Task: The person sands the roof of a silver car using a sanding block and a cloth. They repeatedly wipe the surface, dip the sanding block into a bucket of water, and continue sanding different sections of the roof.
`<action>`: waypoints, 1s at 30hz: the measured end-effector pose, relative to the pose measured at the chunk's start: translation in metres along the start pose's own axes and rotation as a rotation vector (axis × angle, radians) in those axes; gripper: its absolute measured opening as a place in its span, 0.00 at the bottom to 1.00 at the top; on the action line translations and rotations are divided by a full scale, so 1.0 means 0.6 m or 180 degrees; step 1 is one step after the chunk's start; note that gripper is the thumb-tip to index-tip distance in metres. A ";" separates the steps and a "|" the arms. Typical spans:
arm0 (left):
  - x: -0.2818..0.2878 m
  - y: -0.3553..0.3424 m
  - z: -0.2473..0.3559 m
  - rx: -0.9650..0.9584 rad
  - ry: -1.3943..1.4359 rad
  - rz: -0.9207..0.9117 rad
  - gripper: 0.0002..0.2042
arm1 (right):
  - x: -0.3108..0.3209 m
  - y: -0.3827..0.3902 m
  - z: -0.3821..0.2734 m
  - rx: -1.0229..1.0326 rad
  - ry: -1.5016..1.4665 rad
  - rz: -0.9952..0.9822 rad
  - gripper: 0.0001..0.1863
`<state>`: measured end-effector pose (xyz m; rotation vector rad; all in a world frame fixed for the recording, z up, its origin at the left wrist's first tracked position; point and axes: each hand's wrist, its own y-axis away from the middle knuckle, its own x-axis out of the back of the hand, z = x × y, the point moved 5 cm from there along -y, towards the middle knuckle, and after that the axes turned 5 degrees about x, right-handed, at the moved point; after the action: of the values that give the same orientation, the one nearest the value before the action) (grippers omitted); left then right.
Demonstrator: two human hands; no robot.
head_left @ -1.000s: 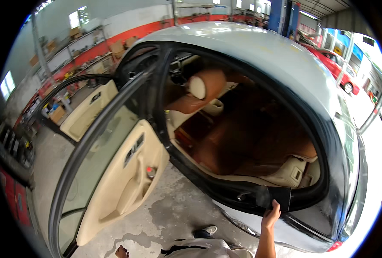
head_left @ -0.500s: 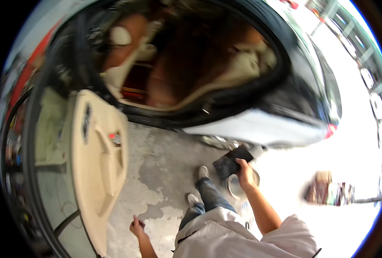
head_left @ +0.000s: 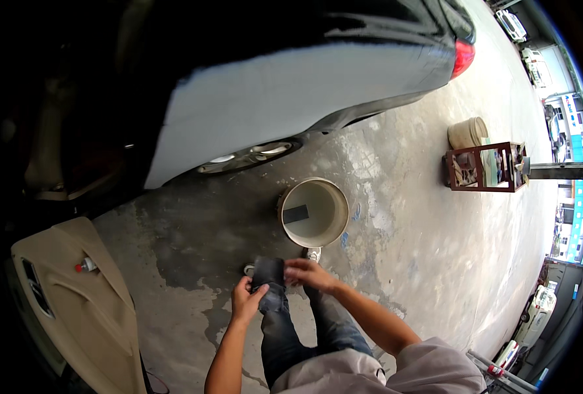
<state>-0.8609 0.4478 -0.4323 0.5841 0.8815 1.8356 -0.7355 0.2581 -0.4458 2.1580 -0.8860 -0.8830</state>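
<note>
A dark, rectangular sheet of sandpaper [head_left: 269,270] is in front of my legs. Its lower part looks folded or doubled over. My left hand [head_left: 245,301] grips it at the lower left, thumb on top. At its right edge, the fingers of my right hand [head_left: 309,274] are pinched together, slightly smeared. Just ahead of my feet stands a round, pale bucket [head_left: 315,240] with cloudy liquid. A small dark rectangular piece [head_left: 296,214] lies inside it by the left wall.
Beyond the bucket is a car's grey, matte rear panel [head_left: 258,98], with a wheel [head_left: 245,157] below it. An open beige-lined door [head_left: 81,282] stands at left. A red-brown rack [head_left: 482,167] with supplies and a second bucket [head_left: 467,132] stand at right.
My view has turned rightward, away from the car's open doorway. My left hand has come up from my side and taken hold of the sandpaper, which my right hand held alone.
</note>
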 end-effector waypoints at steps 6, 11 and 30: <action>-0.108 -0.153 -0.069 0.0600 0.0996 0.0424 0.14 | 0.476 -0.296 0.194 0.0025 0.3000 0.1347 0.24; -0.153 -0.217 -0.201 0.1104 0.1391 0.0647 0.20 | 0.620 -0.527 0.260 0.0167 0.5009 0.1669 0.25; -0.179 -0.243 -0.207 0.0724 0.1170 0.1046 0.13 | 0.541 -0.572 0.323 -0.0966 0.0870 0.1624 0.29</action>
<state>-0.8242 0.3485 -0.6248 0.5655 1.3144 2.1990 -0.5896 0.1482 -0.9226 1.6318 -1.0207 -0.4214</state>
